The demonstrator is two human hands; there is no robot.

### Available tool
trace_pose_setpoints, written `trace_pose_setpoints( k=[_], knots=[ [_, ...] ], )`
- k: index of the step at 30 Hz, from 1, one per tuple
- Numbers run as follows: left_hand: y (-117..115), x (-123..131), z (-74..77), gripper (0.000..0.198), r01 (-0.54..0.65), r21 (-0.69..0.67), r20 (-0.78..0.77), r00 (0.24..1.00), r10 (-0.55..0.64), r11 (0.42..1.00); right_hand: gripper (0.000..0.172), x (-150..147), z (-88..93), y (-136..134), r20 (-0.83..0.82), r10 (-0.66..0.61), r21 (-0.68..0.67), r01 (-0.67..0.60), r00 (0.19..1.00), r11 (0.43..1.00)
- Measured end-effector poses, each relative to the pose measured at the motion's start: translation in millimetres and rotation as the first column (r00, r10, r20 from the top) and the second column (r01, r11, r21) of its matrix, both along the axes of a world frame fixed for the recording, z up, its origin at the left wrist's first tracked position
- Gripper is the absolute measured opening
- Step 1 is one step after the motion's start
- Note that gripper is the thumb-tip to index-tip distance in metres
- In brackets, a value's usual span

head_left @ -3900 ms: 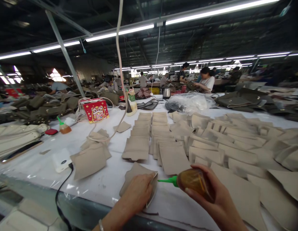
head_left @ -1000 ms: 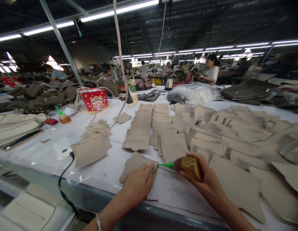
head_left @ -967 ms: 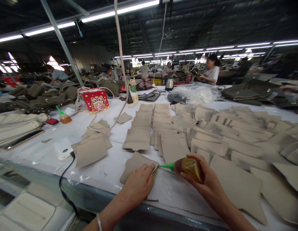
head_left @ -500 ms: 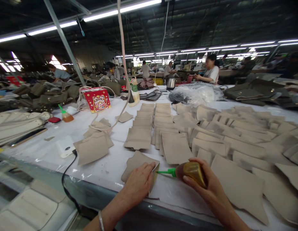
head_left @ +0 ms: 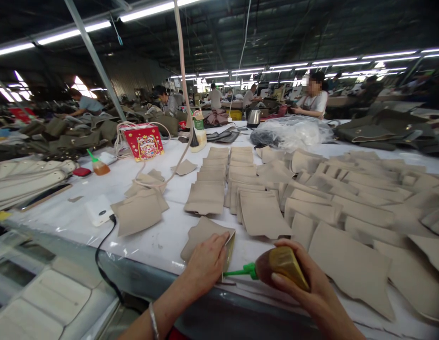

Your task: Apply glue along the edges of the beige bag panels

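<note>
My left hand (head_left: 206, 261) lies over a beige leather-like piece (head_left: 202, 230) near the table's front edge, its fingers closed together along the piece's right side. That side is bent up and shows a yellowish inner face; the thumb is hidden. In my right hand (head_left: 313, 278) is a squeeze bottle (head_left: 281, 267) of amber liquid, tilted on its side, fingers wrapped round it. Its green nozzle (head_left: 242, 271) points left, with the tip at the near end of the bent edge, close to my left hand.
Overlapping beige pieces (head_left: 350, 250) cover the right of the table, with stacked rows (head_left: 205, 196) ahead. On the left are a white device (head_left: 98, 210) with a black cable, another green-tipped bottle (head_left: 99, 166) and a red bag (head_left: 144, 141). A hose (head_left: 183, 71) hangs down; co-workers sit beyond.
The bottle's nozzle tip has moved toward me along the bent edge, from its middle to its near end. My left hand stays on the piece. The view has shifted slightly.
</note>
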State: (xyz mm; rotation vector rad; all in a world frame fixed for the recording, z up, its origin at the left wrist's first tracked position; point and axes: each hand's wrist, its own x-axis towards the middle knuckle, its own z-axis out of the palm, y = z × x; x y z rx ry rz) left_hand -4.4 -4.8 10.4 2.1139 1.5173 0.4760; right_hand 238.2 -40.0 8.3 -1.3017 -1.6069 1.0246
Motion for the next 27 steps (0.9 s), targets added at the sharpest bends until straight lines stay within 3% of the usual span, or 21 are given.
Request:
trace_pose_setpoints(
  k=[4, 8, 13, 24, 27],
  knots=[
    [-1.1, -0.8, -1.1, 0.047, 0.000, 0.003, 0.000, 1.000, 0.000, 1.000, 0.049, -8.2, 7.3, -6.9, -0.032, -0.109, -0.010, 0.109, 0.994, 0.994],
    [-2.0, -0.3, -2.5, 0.047, -0.006, 0.000, 0.002, 1.000, 0.006, 1.000, 0.050, -13.2, 9.8, -12.5, -0.091, -0.084, -0.063, 0.078, 0.992, 0.995],
    [-1.1, 0.1, -2.8, 0.047, -0.004, -0.005, 0.012, 1.000, 0.004, 1.000, 0.048, -15.8, 8.2, -13.9, -0.051, -0.143, -0.037, 0.142, 0.988, 0.989],
    [-3.0, 0.8, -0.6, 0.048, -0.010, -0.006, 0.002, 1.000, 0.010, 1.000, 0.050, -10.5, 9.3, -7.6, -0.031, -0.142, 0.005, 0.142, 0.989, 0.990],
    [-2.7, 0.0, -2.3, 0.048, -0.010, 0.000, 0.008, 1.000, 0.010, 1.000, 0.050, -12.4, 9.6, -9.2, -0.078, -0.078, -0.032, 0.076, 0.994, 0.997]
  ],
)
